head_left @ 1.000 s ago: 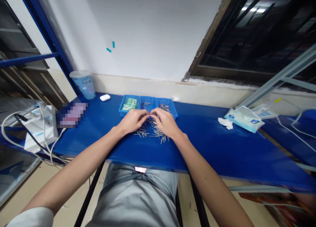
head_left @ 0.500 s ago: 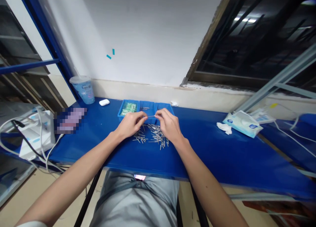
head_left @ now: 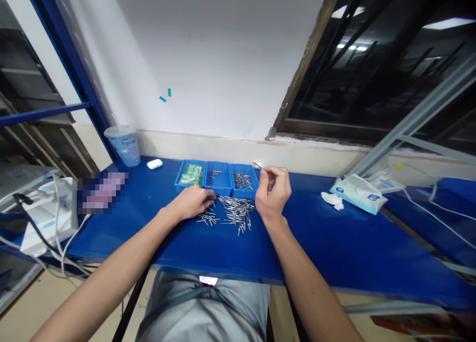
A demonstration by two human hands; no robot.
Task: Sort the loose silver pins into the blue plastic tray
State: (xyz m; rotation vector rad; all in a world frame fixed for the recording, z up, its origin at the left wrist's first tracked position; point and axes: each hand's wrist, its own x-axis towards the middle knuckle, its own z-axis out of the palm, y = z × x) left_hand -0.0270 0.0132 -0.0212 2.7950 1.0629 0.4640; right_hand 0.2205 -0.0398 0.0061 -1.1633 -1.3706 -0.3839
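My left hand (head_left: 195, 201) is low over the table, at the left part of a pile of thin silver metal pins (head_left: 238, 210). Its fingers are curled together, and what they hold, if anything, is hidden. My right hand (head_left: 274, 191) is raised at the right of the pile, with thumb and forefinger pinched on a thin metal pin (head_left: 260, 167), of which only a small tip shows. Behind the pile stand three blue bins: one with green-and-clear packets (head_left: 192, 174), a middle bin (head_left: 217, 185) with a few pins, and a right one with many short metal pieces (head_left: 242, 181).
On the left are a patterned cup (head_left: 124, 146), a small white case (head_left: 154, 164), a pixelated flat object (head_left: 104, 191) and a white device with cables (head_left: 52, 215). A tissue pack (head_left: 359, 193) and a crumpled tissue (head_left: 332, 200) lie right. A wall rises behind the blue table (head_left: 316, 243).
My hands were together above the bins with a thin pin between them. They have parted: the left moved down to the pile, the right moved right. The view has tilted slightly upward.
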